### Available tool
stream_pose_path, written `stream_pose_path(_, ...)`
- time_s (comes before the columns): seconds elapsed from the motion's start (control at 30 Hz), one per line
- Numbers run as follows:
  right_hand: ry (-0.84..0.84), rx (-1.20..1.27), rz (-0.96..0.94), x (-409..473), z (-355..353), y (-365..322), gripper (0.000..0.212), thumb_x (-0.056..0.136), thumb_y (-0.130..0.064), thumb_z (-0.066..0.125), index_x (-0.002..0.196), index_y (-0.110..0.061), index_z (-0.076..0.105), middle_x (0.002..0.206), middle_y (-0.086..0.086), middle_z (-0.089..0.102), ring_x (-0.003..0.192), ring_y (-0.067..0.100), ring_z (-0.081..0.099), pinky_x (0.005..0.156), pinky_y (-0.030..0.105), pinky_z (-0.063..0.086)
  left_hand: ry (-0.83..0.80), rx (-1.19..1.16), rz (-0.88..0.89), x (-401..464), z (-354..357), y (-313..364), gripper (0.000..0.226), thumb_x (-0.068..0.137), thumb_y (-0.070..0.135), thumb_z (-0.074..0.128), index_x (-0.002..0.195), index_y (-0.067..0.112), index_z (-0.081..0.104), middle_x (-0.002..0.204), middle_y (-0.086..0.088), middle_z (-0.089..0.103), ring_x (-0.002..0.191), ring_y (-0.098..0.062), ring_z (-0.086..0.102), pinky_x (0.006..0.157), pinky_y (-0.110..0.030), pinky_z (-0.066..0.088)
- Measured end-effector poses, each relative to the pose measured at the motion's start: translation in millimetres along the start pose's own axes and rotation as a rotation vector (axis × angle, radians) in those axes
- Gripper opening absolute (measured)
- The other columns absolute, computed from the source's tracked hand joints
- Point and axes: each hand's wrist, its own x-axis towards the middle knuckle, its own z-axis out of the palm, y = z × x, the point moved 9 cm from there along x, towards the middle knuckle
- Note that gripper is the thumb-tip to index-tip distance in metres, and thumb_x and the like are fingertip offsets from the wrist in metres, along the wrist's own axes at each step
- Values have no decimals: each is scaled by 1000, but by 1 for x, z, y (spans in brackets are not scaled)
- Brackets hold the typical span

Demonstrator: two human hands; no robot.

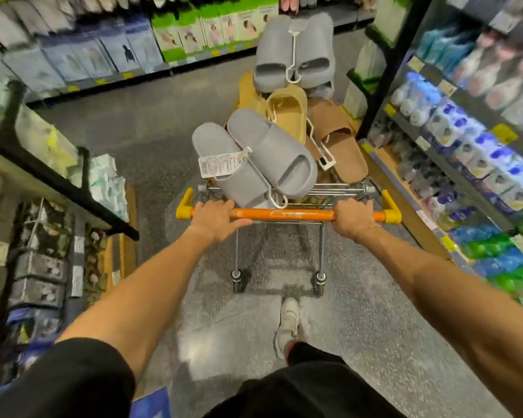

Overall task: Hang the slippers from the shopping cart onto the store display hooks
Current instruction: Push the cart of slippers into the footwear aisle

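A shopping cart with an orange handle bar point(287, 214) stands in front of me, piled with slippers on white hangers. A grey pair point(254, 158) with a white label lies nearest me. Behind it are a tan pair point(287, 111), a brown pair point(338, 140) and another grey pair point(293, 52) on top at the far end. My left hand point(216, 217) grips the bar's left part. My right hand point(354, 218) grips its right part. No display hooks are clearly visible.
Store shelves with packaged goods line both sides of the aisle: a black shelf edge point(58, 182) on the left, shelves of blue and green packs point(471, 164) on the right, more shelving point(133, 49) ahead. My foot in a white shoe point(287, 324) is on the grey floor behind the cart.
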Motion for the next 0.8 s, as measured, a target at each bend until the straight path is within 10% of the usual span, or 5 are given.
stream_pose_path(0.23, 46, 143, -192, 133, -60, -30, 57, 91, -67, 51, 114, -16, 56, 112, 10, 64, 111, 35, 57, 100, 54, 38, -25, -52, -35, 141, -41, -20, 67, 95, 73, 29, 117, 14, 53, 123, -19, 59, 113, -41, 54, 100, -51, 38)
stream_pose_path(0.8, 140, 222, -208, 471, -196, -69, 54, 96, -65, 39, 120, -19, 56, 114, 11, 64, 115, 35, 55, 101, 53, 36, -34, -17, -33, 495, -133, -115, 58, 101, 64, 25, 127, 18, 49, 131, -17, 56, 121, -39, 49, 104, -52, 34)
